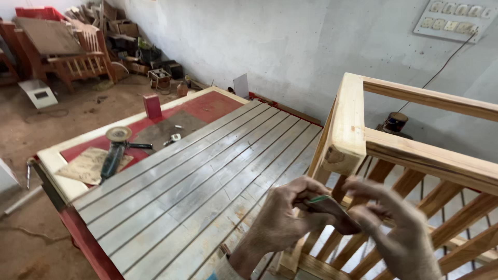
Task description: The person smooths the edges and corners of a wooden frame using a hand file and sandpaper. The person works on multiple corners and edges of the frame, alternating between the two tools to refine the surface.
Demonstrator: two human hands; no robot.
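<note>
Desk (171, 176): large, topped with grey slats running lengthwise, red edge and a pale wooden border at the far-left end. It carries the work.

Wooden frame (353, 135): pale timber, a railed structure with slanted slats, standing on the desk at the right. Its corner post sits just above the hands, so the person appears to be working close against that corner.

Angle grinder (115, 150): lies on its side at the desk's left end, disc upward, well apart from the hands; set aside, by the look of it. A sheet of sandpaper (88, 165) lies beside it.

Left hand (282, 220) and right hand (394, 228): both closed on a small folded piece of sandpaper (329, 207), dark face with a green edge, pinched between fingers and thumbs just in front of the frame's lower slats. The fold likely gives a firmer grip.

Room: bare grey plaster wall (270, 46), dusty concrete floor, wooden chairs (67, 52) and clutter stacked in the far-left corner.
</note>
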